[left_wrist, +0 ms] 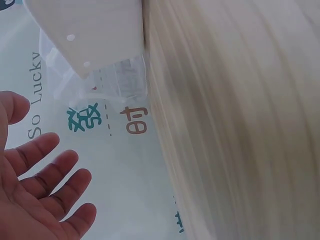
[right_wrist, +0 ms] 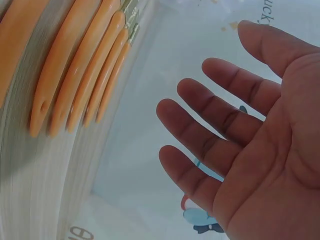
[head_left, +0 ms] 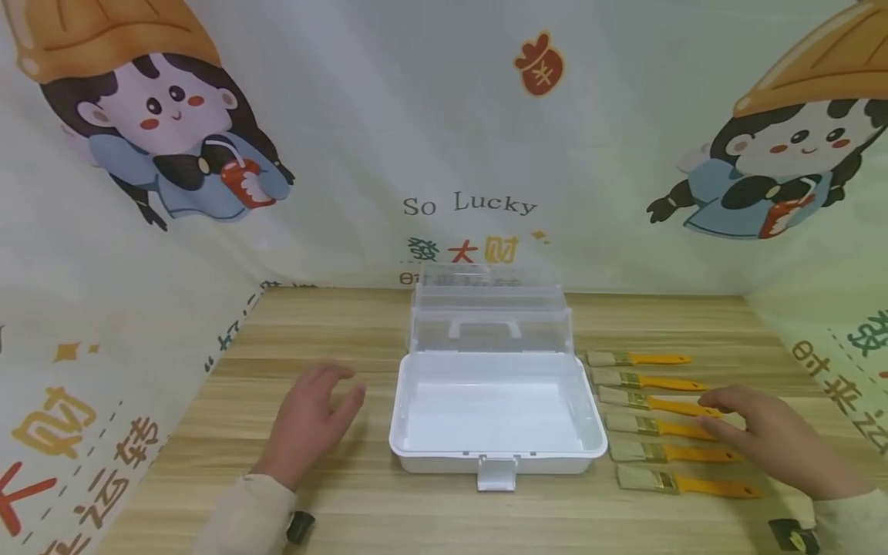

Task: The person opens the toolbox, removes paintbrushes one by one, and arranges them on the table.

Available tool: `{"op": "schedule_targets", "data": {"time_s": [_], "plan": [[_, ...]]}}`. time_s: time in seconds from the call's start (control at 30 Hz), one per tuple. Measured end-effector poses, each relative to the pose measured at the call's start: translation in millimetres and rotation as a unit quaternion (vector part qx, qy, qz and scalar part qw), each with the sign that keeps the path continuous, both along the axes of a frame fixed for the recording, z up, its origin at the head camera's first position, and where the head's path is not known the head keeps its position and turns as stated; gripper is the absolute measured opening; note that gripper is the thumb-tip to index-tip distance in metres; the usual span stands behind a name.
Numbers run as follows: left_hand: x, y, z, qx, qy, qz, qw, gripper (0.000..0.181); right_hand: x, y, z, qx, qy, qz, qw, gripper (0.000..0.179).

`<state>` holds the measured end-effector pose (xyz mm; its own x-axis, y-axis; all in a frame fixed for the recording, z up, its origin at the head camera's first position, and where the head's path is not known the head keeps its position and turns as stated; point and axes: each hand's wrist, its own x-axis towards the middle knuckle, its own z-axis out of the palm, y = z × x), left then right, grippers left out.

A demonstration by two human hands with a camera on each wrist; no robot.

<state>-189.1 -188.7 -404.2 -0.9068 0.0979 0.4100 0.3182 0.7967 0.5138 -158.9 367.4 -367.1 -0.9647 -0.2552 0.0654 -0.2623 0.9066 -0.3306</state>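
A white plastic box [head_left: 496, 416] sits in the middle of the table, its clear lid [head_left: 491, 327] raised at the back and its front latch [head_left: 497, 473] hanging down. Nothing lies inside it. Several paintbrushes [head_left: 683, 486] with orange handles and pale bristles lie in a column to the box's right, bristles toward the box. My left hand [head_left: 308, 424] is left of the box, fingers relaxed and holding nothing. Over the handle ends of the middle brushes hovers my right hand [head_left: 770, 439]; the right wrist view shows its fingers loosely spread, apart from the handles [right_wrist: 82, 70].
The wood-grain table [head_left: 333, 516] is bounded by a printed cloth [head_left: 361, 116] at the back and on both sides. A dark strap piece [head_left: 301, 527] shows at the left sleeve, another [head_left: 792, 535] at the right.
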Motion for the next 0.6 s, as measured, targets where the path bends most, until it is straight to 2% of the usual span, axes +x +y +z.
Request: {"op": "schedule_targets", "data": {"time_s": [0.13, 0.3, 0.4, 0.5, 0.6], "plan": [[-2.0, 1.9, -2.3, -0.011, 0.006, -0.001, 0.9999, 0.036, 2.1, 2.8, 0.3, 0.007, 0.009, -0.01, 0.9999, 0.039], [-0.8, -3.5, -0.9, -0.022, 0.011, -0.001, 0.9997, 0.037, 3.0, 2.9, -1.4, -0.008, 0.001, -0.004, 1.0, 0.039], [-2.4, -7.1, 0.2, -0.034, 0.03, -0.001, 0.999, 0.038, 1.6, 2.4, -3.9, -0.009, 0.025, 0.0, 0.9996, 0.044], [-3.6, -8.2, 1.7, -0.069, 0.034, 0.004, 0.997, 0.044, -1.0, 2.1, -8.1, 0.005, 0.064, 0.004, 0.9979, 0.055], [-2.0, -9.0, 1.3, -0.118, 0.003, 0.014, 0.9929, 0.054, -3.6, -0.5, -14.5, 0.026, 0.056, 0.003, 0.9981, 0.071]]}}
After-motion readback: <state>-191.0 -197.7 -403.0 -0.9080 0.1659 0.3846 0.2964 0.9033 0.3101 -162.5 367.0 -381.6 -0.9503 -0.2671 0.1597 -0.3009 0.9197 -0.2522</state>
